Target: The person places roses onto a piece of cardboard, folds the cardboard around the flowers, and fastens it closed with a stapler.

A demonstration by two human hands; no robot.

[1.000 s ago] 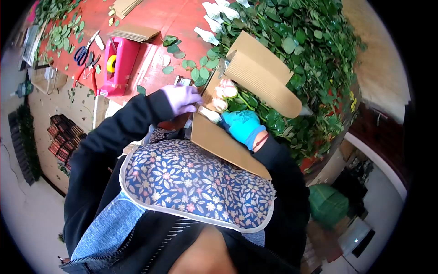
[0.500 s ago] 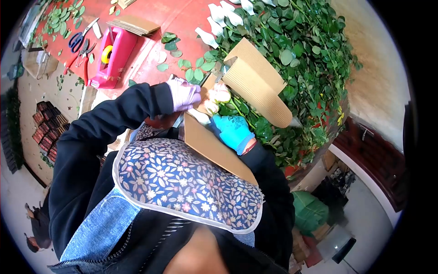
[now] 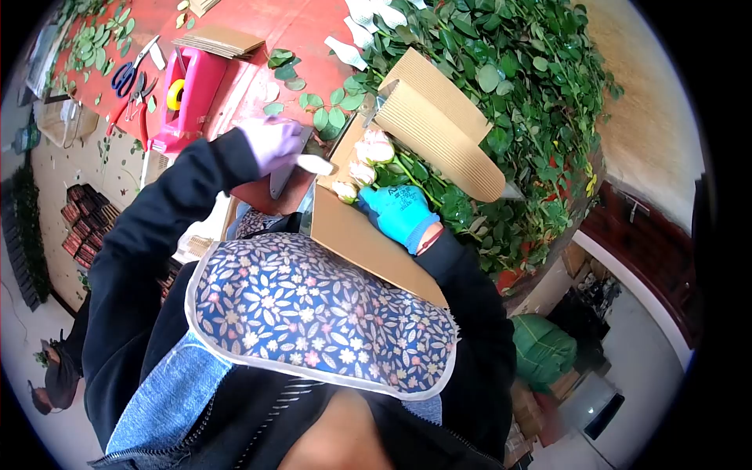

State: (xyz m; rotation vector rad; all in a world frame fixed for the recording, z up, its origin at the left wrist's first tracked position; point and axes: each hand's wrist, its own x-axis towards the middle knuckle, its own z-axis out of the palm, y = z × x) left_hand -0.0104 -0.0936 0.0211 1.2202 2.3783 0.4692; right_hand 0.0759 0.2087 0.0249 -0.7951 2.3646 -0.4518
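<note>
My left hand [image 3: 272,144], in a lilac glove, is closed with a white bud sleeve [image 3: 316,164] sticking out from its fingers. To its right, pale pink roses [image 3: 374,147] lie on corrugated cardboard [image 3: 364,254], heads toward the left hand. The lowest rosebud [image 3: 345,192] is bare. My right hand [image 3: 401,215], in a blue glove, is curled around the rose stems just below the heads; its fingertips are partly hidden. Above the stems stands a folded cardboard flap [image 3: 439,145].
A pink tape dispenser [image 3: 192,98], scissors [image 3: 133,66], red-handled pliers [image 3: 135,102] and stacked cardboard [image 3: 219,41] lie on the red table [image 3: 290,23]. More white-sleeved flowers [image 3: 346,52] and a large leafy heap [image 3: 517,102] fill the right side. Another person [image 3: 63,376] is far left.
My left hand has moved left, away from the roses, and the white sleeve has come off the lowest bud with it. My right hand stays on the stems.
</note>
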